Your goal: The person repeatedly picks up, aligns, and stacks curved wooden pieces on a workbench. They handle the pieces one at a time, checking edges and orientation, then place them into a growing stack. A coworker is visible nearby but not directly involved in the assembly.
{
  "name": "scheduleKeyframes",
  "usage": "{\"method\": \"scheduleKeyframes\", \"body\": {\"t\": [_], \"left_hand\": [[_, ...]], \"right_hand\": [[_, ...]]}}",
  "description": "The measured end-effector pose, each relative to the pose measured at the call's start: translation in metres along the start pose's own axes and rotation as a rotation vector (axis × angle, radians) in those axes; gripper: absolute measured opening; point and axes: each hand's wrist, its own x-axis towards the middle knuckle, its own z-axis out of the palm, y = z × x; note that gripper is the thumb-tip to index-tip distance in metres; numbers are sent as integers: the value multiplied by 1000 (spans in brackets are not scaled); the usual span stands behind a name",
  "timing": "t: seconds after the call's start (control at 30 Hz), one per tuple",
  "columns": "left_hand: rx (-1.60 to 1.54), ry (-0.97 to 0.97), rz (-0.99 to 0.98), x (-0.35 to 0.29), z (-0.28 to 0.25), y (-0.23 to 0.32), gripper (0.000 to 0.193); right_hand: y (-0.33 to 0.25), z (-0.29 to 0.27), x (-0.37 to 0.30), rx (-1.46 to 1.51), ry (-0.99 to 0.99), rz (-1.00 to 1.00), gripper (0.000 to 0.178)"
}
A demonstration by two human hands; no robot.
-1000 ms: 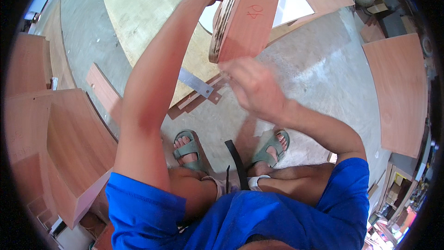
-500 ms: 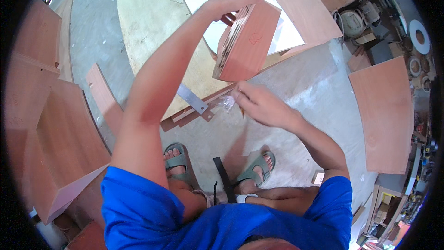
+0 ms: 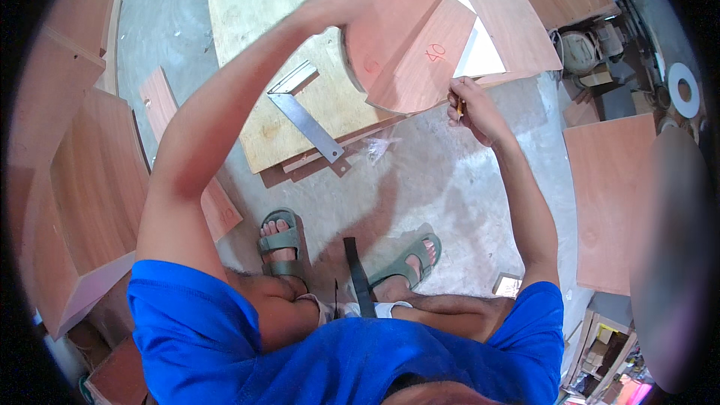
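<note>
Reddish plywood panels lie ahead of me, overlapping: a wider panel (image 3: 394, 11) at the left and a narrower panel (image 3: 435, 49) with a red handwritten mark. At the wider panel's left edge, my left hand (image 3: 341, 1) is closed, its fingertips hidden. My right hand (image 3: 478, 109) pinches a small yellow pencil (image 3: 460, 109) beside the narrower panel's near right corner, fingertips at the edge; whether they touch it I cannot tell. Nearer to me, a metal try square (image 3: 307, 126) rests on a pale plywood board (image 3: 255, 30), its blade end jutting past the edge.
A white sheet (image 3: 487, 52) shows beneath the panels. Wooden cabinet pieces (image 3: 97, 172) stand at the left, near a loose wood strip (image 3: 221, 210). On the right leans a plywood panel (image 3: 615, 202), partly behind a blurred grey shape (image 3: 671, 255). Clear plastic (image 3: 379, 146) lies on the floor.
The tilted stack of panels has been lowered and now lies spread out. My left hand moved slightly up and left; my right hand moved right and up, to the panel's corner.
</note>
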Motion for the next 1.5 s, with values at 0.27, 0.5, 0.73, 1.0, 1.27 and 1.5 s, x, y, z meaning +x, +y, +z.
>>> {"method": "scheduleKeyframes", "body": {"t": [0.27,0.5,0.73,1.0,1.27,1.5], "left_hand": [[443,89,184,95,-7,-153,36],[127,430,-32,125,32,-141,47],[4,314,513,-1,-16,-82,34],[-1119,-103,-438,-270,95,-152,39],[-1359,86,-532,-296,118,-173,33],[-1119,251,-641,-210,68,-218,30]], "right_hand": [[-8,23,-11,23,74,-64,24],[-20,51,-55,-204,-72,-256,29],[-7,111,-64,-41,-328,-172,24],[89,218,-18,252,-457,46,19],[109,259,-17,244,-455,198,24],[79,152,-8,207,-264,302,35]]}}
